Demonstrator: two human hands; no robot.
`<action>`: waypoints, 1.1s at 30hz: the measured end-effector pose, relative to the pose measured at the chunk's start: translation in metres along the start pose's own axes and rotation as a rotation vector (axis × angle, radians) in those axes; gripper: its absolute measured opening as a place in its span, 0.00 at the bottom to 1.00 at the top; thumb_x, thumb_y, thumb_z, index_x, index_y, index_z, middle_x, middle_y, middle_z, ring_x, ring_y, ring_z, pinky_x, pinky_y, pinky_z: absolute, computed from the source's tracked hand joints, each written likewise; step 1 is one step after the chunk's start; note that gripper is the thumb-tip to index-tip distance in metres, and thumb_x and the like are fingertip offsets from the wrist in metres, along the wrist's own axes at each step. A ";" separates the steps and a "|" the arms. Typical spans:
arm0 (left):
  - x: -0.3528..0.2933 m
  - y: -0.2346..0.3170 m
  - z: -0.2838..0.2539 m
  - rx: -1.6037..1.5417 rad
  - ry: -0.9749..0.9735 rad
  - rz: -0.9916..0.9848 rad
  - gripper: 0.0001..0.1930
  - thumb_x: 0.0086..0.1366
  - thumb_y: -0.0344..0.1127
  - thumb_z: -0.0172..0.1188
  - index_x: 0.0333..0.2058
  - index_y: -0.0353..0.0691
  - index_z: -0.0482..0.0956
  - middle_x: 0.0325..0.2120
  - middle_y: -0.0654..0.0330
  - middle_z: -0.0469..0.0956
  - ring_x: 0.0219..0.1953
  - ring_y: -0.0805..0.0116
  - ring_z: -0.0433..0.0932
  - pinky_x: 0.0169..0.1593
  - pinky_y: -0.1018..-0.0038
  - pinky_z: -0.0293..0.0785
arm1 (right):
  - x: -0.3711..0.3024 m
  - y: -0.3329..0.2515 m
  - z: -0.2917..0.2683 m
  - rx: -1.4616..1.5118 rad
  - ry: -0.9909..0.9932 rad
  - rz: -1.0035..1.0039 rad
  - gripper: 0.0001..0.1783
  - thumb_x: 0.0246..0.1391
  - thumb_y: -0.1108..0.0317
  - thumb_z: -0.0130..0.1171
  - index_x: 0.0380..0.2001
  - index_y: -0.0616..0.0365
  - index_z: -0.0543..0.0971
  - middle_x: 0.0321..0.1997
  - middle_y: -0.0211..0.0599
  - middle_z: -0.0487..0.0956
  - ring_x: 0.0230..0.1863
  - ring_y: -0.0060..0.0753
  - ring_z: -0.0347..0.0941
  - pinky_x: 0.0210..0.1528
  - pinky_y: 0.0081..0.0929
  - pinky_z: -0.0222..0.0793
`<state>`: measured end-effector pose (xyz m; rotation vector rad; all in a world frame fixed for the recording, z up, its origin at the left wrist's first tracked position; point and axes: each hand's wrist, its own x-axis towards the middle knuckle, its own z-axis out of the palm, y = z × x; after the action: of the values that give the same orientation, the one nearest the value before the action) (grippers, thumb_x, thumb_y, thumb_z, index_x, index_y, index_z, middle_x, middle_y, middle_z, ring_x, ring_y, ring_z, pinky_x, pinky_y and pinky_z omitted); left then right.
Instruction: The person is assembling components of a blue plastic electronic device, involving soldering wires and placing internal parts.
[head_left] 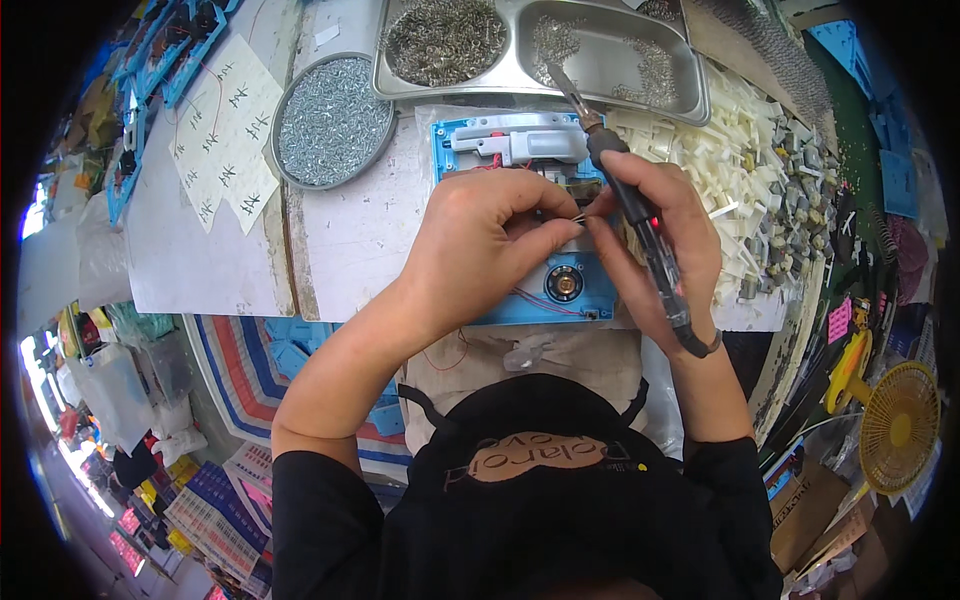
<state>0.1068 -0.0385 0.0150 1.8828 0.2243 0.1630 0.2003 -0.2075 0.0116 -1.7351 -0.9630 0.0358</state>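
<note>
A black electric screwdriver [632, 195] with a red light lies across my right hand [665, 230], its metal tip pointing away toward the steel tray. The fingertips of that hand also meet those of my left hand [490, 220]. Between them a small thin metal piece [579, 218] shows, pinched by my left thumb and forefinger; its exact kind is too small to tell. Below both hands lies a light blue plastic housing [600, 296] with red wires, a grey-white moulded part [520, 145] and a round speaker-like disc [565, 284]. My hands hide the housing's middle.
A round dish of small screws [335, 122] stands at the left. Behind is a steel compartment tray [620, 97] with small metal parts. White plastic pieces [700, 190] and grey metal pieces [800, 200] are heaped at the right. A handwritten paper sheet [222, 140] lies left; a yellow fan [898, 425] stands right.
</note>
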 end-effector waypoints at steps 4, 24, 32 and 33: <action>0.000 -0.003 0.000 0.013 -0.010 0.089 0.05 0.57 0.26 0.69 0.33 0.35 0.83 0.24 0.56 0.79 0.25 0.65 0.78 0.32 0.71 0.75 | -0.004 0.001 -0.005 -0.044 -0.013 -0.053 0.28 0.45 0.83 0.68 0.52 0.59 0.80 0.40 0.41 0.81 0.37 0.36 0.79 0.41 0.27 0.75; 0.013 -0.004 -0.027 0.342 -0.434 0.382 0.08 0.50 0.25 0.68 0.31 0.40 0.80 0.44 0.59 0.74 0.34 0.61 0.78 0.38 0.68 0.75 | 0.003 0.016 -0.081 0.358 -0.456 -0.010 0.10 0.41 0.71 0.65 0.31 0.61 0.81 0.21 0.33 0.74 0.21 0.29 0.66 0.24 0.26 0.58; 0.017 -0.006 -0.028 0.386 -0.476 0.438 0.09 0.50 0.26 0.67 0.32 0.40 0.80 0.44 0.58 0.75 0.36 0.60 0.80 0.40 0.66 0.76 | 0.010 0.015 -0.077 0.308 -0.523 -0.004 0.10 0.40 0.70 0.66 0.30 0.58 0.82 0.19 0.30 0.73 0.21 0.29 0.66 0.24 0.27 0.58; 0.017 -0.006 -0.027 0.389 -0.471 0.444 0.09 0.50 0.26 0.67 0.31 0.40 0.80 0.44 0.58 0.75 0.36 0.59 0.80 0.40 0.66 0.76 | 0.011 0.015 -0.076 0.300 -0.525 -0.005 0.10 0.40 0.70 0.66 0.30 0.58 0.82 0.19 0.30 0.72 0.21 0.29 0.66 0.24 0.27 0.58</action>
<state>0.1168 -0.0077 0.0176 2.2729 -0.5215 -0.0327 0.2517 -0.2617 0.0350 -1.4666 -1.2647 0.6280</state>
